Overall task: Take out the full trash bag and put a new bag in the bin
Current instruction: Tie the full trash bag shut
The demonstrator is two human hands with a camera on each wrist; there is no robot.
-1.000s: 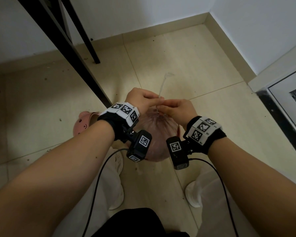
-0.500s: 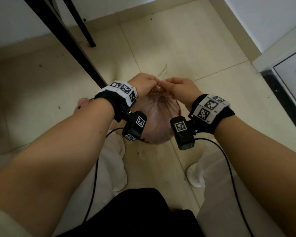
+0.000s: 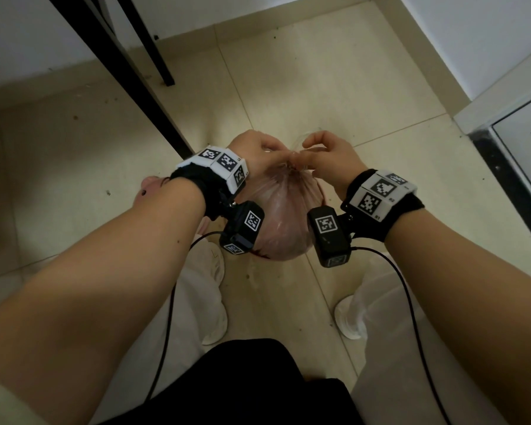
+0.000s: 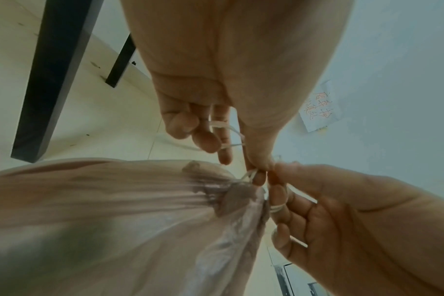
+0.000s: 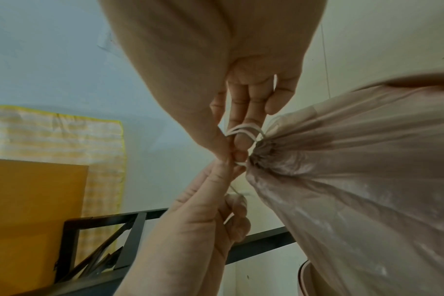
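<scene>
A full, translucent pink trash bag [image 3: 284,216] hangs between my wrists above the floor, its neck gathered tight. Both hands work its white drawstring [image 3: 295,156] at the neck. My left hand [image 3: 272,148] pinches the string with thumb and forefinger, and a loop [image 4: 223,128] runs round its curled fingers. My right hand [image 3: 311,148] pinches the same string from the right, strands wrapped over its fingers [image 5: 243,128]. The pink bin [image 3: 149,187] stands on the floor to the left, mostly hidden behind my left forearm; its rim [image 5: 314,280] shows under the bag.
Black table legs [image 3: 129,87] slant down at the upper left, close to my left hand. A door frame [image 3: 509,133] and walls close the corner at the right. My white shoes [image 3: 215,317] stand on the beige tiles below the bag.
The long drawstring loop that stood up above the hands has been pulled down to a short loop at the neck. Both hands stayed together at the bag's neck; my right forefinger has lifted.
</scene>
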